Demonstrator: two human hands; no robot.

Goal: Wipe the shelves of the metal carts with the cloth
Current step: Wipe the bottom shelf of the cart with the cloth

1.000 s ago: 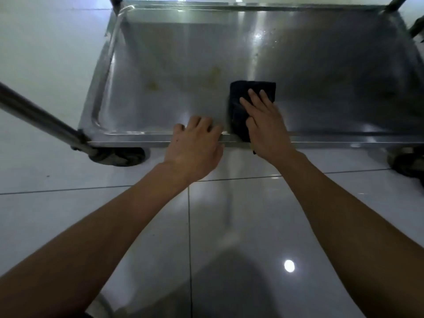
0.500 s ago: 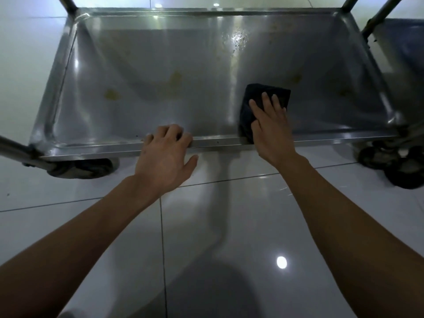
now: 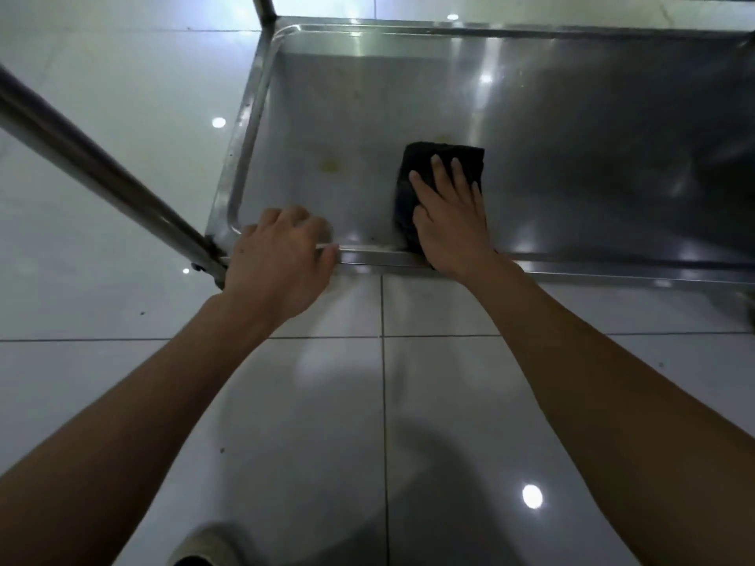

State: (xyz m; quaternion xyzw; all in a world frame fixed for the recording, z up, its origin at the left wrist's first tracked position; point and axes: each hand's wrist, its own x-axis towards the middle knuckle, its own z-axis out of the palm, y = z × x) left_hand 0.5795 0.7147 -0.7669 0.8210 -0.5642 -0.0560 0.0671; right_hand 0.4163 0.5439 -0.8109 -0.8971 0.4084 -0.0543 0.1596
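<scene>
The right part of the shelf (image 3: 572, 128) is cut off by the frame edge, and its far right side is dark and hard to read. The near part of the cloth (image 3: 443, 165) is hidden under the right hand (image 3: 451, 220). Both forearms reach forward and down from the bottom corners. The right hand lies flat with straight fingers, pressing the dark cloth on the shelf close to the front rim. The left hand (image 3: 282, 259) has curled fingers over the front rim near the left corner, gripping it, beside the cart post (image 3: 102, 177). A faint yellowish stain (image 3: 331, 165) shows left of the cloth.
</scene>
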